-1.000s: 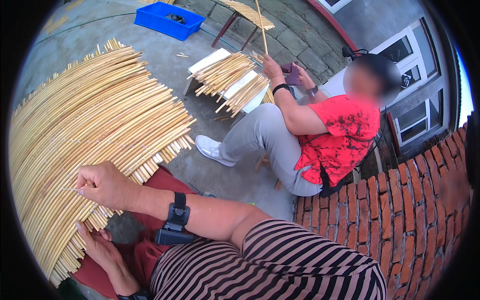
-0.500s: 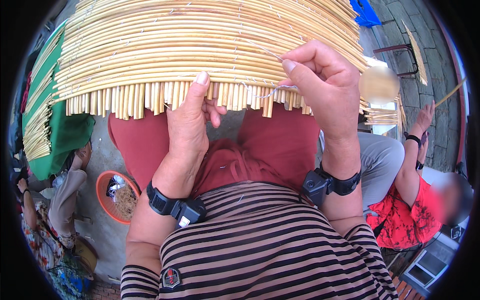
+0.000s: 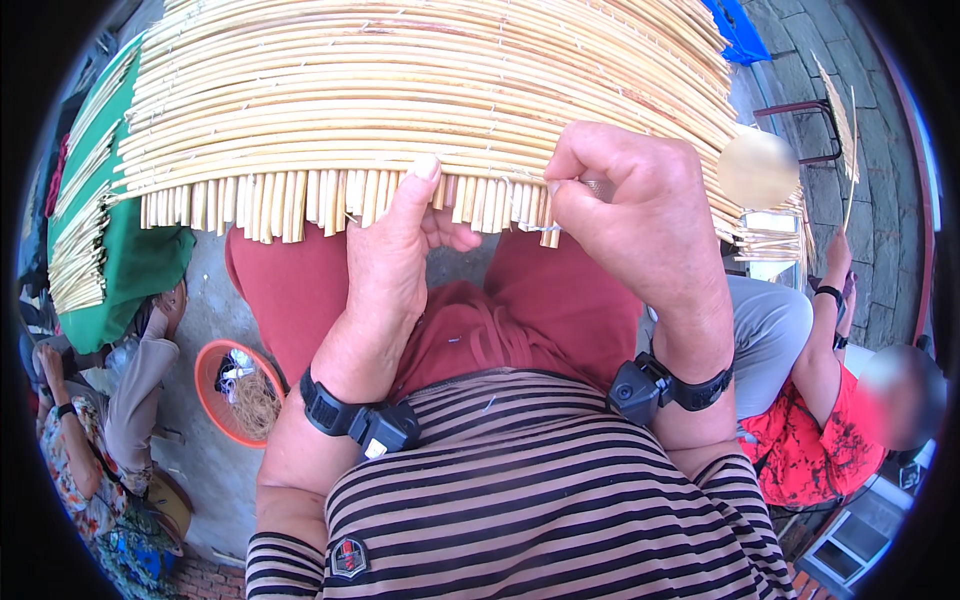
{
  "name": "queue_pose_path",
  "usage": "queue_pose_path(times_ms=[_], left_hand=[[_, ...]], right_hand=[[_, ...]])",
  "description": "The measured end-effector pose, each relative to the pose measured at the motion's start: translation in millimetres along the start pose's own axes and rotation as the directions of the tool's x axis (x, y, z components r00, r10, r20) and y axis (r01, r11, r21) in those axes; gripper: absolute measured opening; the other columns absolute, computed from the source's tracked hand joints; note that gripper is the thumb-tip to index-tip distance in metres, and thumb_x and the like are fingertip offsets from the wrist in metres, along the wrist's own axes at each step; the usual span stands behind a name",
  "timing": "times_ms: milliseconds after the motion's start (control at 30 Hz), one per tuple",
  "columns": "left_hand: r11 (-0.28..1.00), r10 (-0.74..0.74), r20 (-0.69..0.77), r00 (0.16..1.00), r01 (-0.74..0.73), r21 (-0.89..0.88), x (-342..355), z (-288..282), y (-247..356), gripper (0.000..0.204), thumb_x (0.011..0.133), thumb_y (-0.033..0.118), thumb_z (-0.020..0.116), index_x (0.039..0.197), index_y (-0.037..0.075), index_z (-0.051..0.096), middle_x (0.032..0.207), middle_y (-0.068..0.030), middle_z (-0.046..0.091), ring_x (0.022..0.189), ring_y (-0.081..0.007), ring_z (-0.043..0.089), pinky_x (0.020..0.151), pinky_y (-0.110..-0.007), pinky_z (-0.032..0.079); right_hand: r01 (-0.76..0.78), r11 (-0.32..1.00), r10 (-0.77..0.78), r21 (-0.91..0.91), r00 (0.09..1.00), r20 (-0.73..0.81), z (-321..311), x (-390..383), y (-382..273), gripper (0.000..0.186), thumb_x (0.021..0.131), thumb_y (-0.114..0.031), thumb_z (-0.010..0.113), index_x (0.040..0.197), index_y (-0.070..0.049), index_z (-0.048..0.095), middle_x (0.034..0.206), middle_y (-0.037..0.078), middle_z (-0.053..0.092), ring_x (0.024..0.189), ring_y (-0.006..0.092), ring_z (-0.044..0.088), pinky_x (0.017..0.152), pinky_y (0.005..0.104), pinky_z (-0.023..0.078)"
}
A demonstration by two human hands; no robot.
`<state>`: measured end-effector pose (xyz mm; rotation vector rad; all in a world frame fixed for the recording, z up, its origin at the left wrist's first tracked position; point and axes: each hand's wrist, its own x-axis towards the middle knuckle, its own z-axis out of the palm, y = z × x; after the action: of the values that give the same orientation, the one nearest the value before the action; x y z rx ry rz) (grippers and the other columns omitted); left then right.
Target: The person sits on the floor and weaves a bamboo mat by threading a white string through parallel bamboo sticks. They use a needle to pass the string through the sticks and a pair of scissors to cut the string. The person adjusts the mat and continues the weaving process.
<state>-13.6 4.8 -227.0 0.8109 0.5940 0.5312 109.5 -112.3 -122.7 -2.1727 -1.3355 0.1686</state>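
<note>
Left hand [image 3: 392, 232] grips the reed mat [image 3: 430, 72] ahead, stalks [image 3: 300, 143] running left-right; right hand [image 3: 642, 205], closed, contents unclear, overlaps its near edge.

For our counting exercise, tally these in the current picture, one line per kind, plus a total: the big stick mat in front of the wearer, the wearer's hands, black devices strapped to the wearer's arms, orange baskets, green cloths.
Stick mat: 1
Left hand and right hand: 2
Left strapped device and right strapped device: 2
Orange basket: 1
Green cloth: 1
Total: 7
</note>
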Motion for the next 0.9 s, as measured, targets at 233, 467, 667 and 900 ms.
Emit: queue_pose_path(times_ms=[233,467,667,900], left_hand=[[1.0,0.015,-0.016,1.0,-0.015,0.006,0.2,2.2,1.7,0.036,0.093,0.026,0.064,0.117,0.0,0.056,0.09,-0.0098,0.065,0.068,-0.0161,0.066,0.05,-0.026,0.054],[0.998,-0.002,0.036,0.999,0.004,-0.057,2.7,-3.1,-2.4,0.036,0.093,0.025,0.065,0.118,0.001,0.056,0.094,-0.0095,0.065,0.07,-0.0152,0.065,0.047,-0.025,0.052],[0.999,0.002,0.013,1.0,-0.002,-0.047,0.7,-1.6,-0.3,0.031,0.093,0.023,0.066,0.114,0.001,0.058,0.091,-0.0084,0.065,0.065,-0.0149,0.063,0.045,-0.024,0.051],[0.998,-0.01,-0.03,0.999,0.008,-0.067,-0.1,0.8,-0.6,0.03,0.093,0.023,0.067,0.112,0.001,0.059,0.087,-0.0082,0.065,0.06,-0.0153,0.062,0.045,-0.025,0.051]], right_hand=[[0.041,0.999,-0.042,-0.029,0.999,-0.031,1.0,2.5,2.3,0.006,0.073,-0.001,0.058,0.074,-0.003,0.063,0.06,0.005,0.059,0.052,0.0119,0.053,0.05,0.0267,0.042],[0.05,0.999,-0.049,0.008,0.997,-0.053,3.6,4.0,2.3,0.002,0.071,-0.001,0.059,0.069,-0.002,0.059,0.058,0.01,0.055,0.052,0.0226,0.054,0.049,0.0334,0.043],[0.018,1.0,-0.018,0.021,1.0,0.002,0.7,2.0,1.9,0.005,0.073,0.0,0.059,0.073,-0.003,0.063,0.057,0.0,0.053,0.052,0.0062,0.046,0.048,0.0247,0.036],[0.028,1.0,-0.028,0.002,1.0,-0.012,3.1,4.7,3.0,0.004,0.073,0.0,0.059,0.072,-0.003,0.062,0.057,-0.001,0.052,0.051,0.0058,0.044,0.048,0.0241,0.035]])
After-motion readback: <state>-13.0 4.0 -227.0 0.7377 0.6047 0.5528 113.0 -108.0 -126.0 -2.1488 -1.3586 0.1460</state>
